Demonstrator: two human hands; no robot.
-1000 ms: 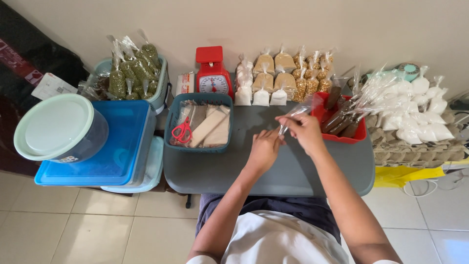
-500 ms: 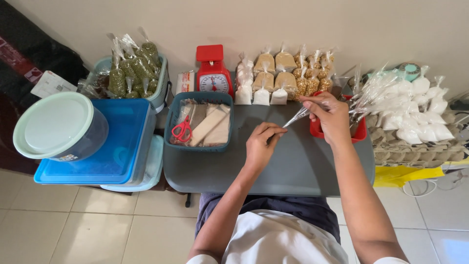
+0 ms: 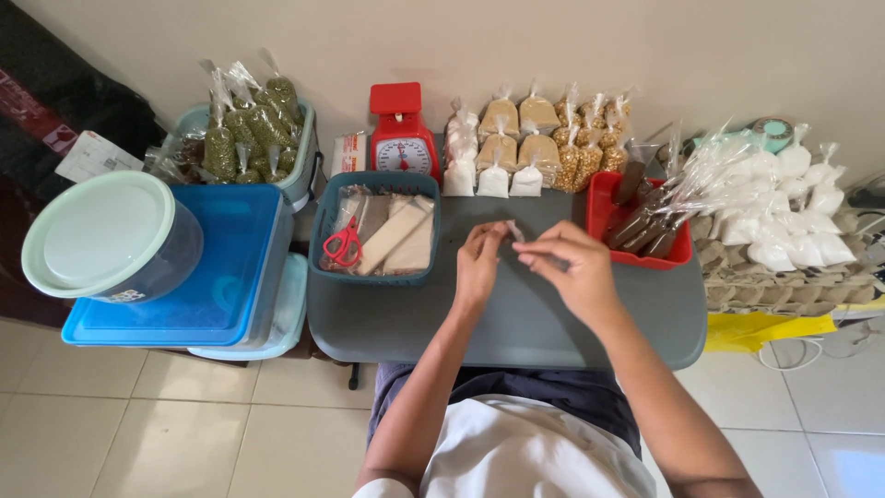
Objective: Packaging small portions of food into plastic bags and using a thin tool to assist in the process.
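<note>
Left hand (image 3: 479,263) and right hand (image 3: 573,267) pinch one small, clear, crumpled plastic bag (image 3: 514,231) between fingertips above the grey desk (image 3: 516,323); one red-handled scissors (image 3: 343,245) lies nearby.

Red kitchen scale (image 3: 400,138) behind teal basket (image 3: 377,184); red scissors (image 3: 343,244) inside.

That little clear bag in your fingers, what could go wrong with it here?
The small clear bag is pinched only at the fingertips of the left hand and right hand, so it might slip onto the grey table. The right forearm may also brush the packets upright in the red tray.
</note>
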